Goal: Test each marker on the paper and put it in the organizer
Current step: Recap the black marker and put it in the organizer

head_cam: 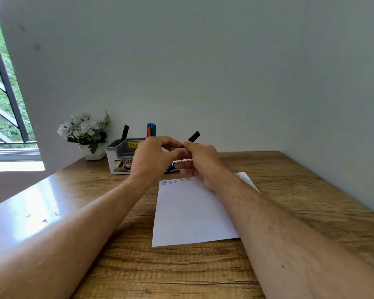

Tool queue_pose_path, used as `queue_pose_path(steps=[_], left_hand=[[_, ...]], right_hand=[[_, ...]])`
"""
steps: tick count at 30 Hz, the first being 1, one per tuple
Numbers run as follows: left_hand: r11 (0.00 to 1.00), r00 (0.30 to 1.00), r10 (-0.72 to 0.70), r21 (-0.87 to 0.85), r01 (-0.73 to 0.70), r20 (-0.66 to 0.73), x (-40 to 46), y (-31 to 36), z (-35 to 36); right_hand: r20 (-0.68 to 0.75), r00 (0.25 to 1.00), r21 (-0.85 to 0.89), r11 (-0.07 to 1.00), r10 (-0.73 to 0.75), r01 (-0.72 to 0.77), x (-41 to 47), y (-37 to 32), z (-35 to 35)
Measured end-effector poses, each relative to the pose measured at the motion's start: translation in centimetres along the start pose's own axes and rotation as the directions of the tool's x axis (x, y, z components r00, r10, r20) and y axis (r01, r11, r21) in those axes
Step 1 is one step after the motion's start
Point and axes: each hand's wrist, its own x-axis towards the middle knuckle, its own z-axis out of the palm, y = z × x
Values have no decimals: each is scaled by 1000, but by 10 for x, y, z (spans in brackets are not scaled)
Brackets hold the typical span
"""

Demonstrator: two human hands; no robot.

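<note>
My right hand (200, 162) grips a black marker (193, 137) whose end sticks up and to the right above my knuckles. My left hand (154, 157) meets it at the marker's near end with curled fingers; what it pinches is hidden. Both hands hover above the far edge of a white paper (190, 214) that carries a row of small coloured test marks (176, 181). Behind my left hand stands a white and grey organizer (119, 158) holding one black marker (124, 133) and several coloured markers (151, 130). More markers (179, 164) lie on the desk under my hands.
A white pot of white flowers (85, 134) stands left of the organizer against the wall. The wooden desk (181, 272) meets the wall at the back and on the right. A barred window (2, 93) is at the far left.
</note>
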Motion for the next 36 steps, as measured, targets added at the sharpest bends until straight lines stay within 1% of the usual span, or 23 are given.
queue_pose_path(steps=[2,4,7,9,11,13,14,17,19,22,25,29,33,36], left_hand=[[997,1000,9,-70,-9,-2,0,2,2],[981,1000,-21,-190,24,17,2,4,1],[925,994,-101,-363,108,40,9,7,-3],[856,977,-200,-473,210,73,22,13,-7],[745,942,-281,-577,336,185,36,20,-8],[650,903,-319,-628,429,287,43,27,-1],[617,892,-326,-645,451,313,42,28,3],[531,891,-305,-716,453,337,30,22,15],[487,893,-268,-749,449,361,25,17,16],[397,892,-243,-799,451,382,20,12,12],[349,890,-263,-823,448,372,18,12,11],[320,883,-297,-833,451,364,18,11,11],[324,880,-306,-829,455,363,18,7,11],[334,892,-310,-840,427,330,20,8,11]], right_hand=[[-45,998,58,998,-37,40,2,-1,-1],[-81,995,98,992,-66,74,3,-2,-2],[-115,988,18,994,-107,110,4,-5,-5],[-109,987,-21,993,-120,119,3,-6,-5],[-84,989,-45,992,-120,116,1,-6,-2],[-74,989,-102,988,-127,120,-1,-6,-2],[-81,988,-129,984,-131,120,-1,-6,-2],[-129,986,-176,981,-104,80,0,-8,-7],[-134,987,-196,979,-84,57,1,-8,-11],[-104,992,-175,984,-65,46,0,-8,-9],[-74,996,-179,983,-47,33,-3,-9,-5],[-46,999,-189,982,-19,10,-6,-11,-3],[-42,999,-216,976,-11,1,-8,-11,-3],[-66,998,-241,970,-17,1,-6,-13,-4]])
